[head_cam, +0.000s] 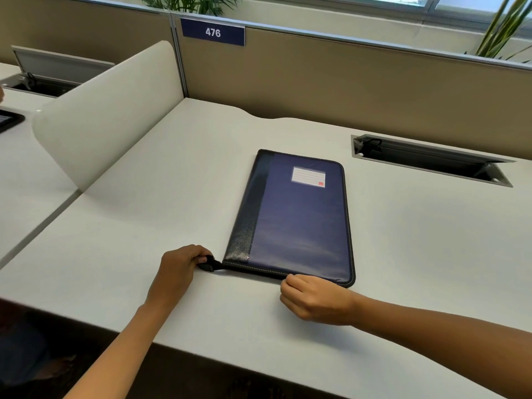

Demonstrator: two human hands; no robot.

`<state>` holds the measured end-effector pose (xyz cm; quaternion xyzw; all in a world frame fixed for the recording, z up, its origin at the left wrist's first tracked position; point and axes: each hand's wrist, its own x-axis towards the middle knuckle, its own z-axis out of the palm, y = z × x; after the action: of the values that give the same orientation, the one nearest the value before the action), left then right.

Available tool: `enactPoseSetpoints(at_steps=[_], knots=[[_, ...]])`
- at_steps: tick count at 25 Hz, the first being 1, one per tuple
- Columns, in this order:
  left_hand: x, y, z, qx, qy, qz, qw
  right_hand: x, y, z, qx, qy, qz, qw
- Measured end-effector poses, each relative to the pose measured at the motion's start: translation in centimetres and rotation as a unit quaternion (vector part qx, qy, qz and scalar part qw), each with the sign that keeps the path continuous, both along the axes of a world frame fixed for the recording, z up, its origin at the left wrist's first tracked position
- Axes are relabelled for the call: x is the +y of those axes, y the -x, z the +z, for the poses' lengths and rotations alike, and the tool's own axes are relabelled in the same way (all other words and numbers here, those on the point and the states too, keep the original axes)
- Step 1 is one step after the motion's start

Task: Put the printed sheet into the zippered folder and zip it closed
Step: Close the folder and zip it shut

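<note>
A dark blue zippered folder with a black spine strip and a white label lies flat and closed on the white desk. My left hand grips a black tab at the folder's near left corner. My right hand is curled against the near edge of the folder, fingertips pinched at the zipper line; whether it holds the zipper pull is hidden by the fingers. No printed sheet is visible.
A white curved divider stands at the left. An open cable tray is sunk into the desk at the right rear. A beige partition with a "476" sign runs behind. A dark tablet lies on the neighbouring desk.
</note>
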<state>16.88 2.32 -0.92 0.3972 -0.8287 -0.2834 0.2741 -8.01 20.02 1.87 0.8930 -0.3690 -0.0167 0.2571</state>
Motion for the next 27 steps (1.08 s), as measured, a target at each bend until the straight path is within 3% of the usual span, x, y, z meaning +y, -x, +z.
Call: enactPoseSetpoints(at_steps=[13, 16, 18, 20, 22, 24, 26, 27], knots=[[-0.3, 0.2, -0.4, -0.012, 0.019, -0.013, 1.0, 6.8, 6.8, 1.0, 0.0, -0.023, -0.083, 0.996], [0.0, 0.3, -0.7, -0.008, -0.007, -0.007, 1.0, 7.5, 6.1, -0.5, -0.074, -0.009, -0.16, 0.984], [0.5, 0.1, -0.9, -0.005, -0.013, 0.0, 1.0, 8.0, 4.7, -1.6, -0.188, 0.001, -0.261, 0.947], [1.5, 0.4, -1.0, -0.025, 0.02, 0.019, 0.999, 8.3, 2.7, -2.4, -0.332, 0.031, -0.365, 0.87], [2.8, 1.2, -1.1, -0.075, 0.162, 0.036, 0.983, 7.9, 0.6, -2.6, -0.486, 0.061, -0.442, 0.751], [4.4, 3.0, -1.1, -0.089, 0.259, -0.016, 0.962, 7.1, -1.0, -1.9, -0.631, 0.078, -0.504, 0.584], [6.3, 5.7, -1.1, -0.085, 0.27, -0.104, 0.953, 6.3, -1.1, -1.3, -0.716, 0.073, -0.554, 0.418], [7.1, 7.3, -1.2, -0.088, 0.272, -0.138, 0.948, 6.1, -0.9, -1.1, -0.735, 0.064, -0.573, 0.357]])
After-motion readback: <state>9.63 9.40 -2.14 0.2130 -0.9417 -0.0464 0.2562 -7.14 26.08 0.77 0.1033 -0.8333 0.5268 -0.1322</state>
